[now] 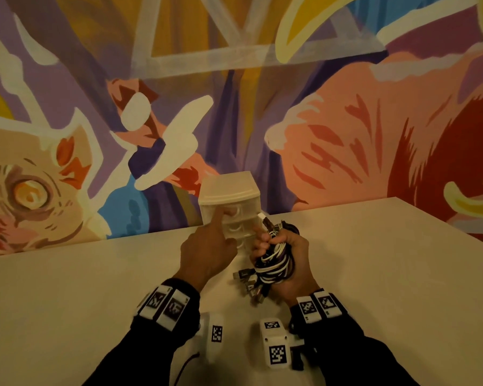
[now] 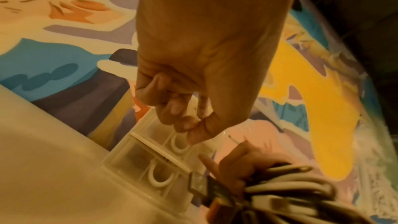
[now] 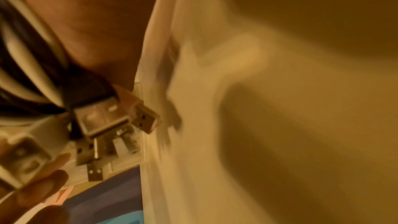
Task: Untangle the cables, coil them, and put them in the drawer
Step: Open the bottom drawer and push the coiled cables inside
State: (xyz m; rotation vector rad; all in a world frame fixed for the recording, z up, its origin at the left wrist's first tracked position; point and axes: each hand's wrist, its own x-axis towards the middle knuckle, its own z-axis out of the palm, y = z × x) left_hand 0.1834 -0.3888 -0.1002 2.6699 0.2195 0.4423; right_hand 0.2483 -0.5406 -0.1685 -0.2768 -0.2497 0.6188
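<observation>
Our right hand (image 1: 283, 263) clenches the cables (image 1: 275, 260), plugs dangling below the fingers. Our left hand (image 1: 207, 252) curls, its forefinger hooked in the top drawer (image 1: 232, 211) handle just ahead.

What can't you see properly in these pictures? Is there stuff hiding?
- Top drawer of the small translucent plastic drawer unit: whether it is open is unclear; the left hand covers its handle in the head view.
- Bundle of black and white USB cables: the number of cables is unclear, since the right hand wraps them.
- Right wrist view: the pale table is blurred.
- Inside the drawers: the frosted plastic hides it in the left wrist view.
</observation>
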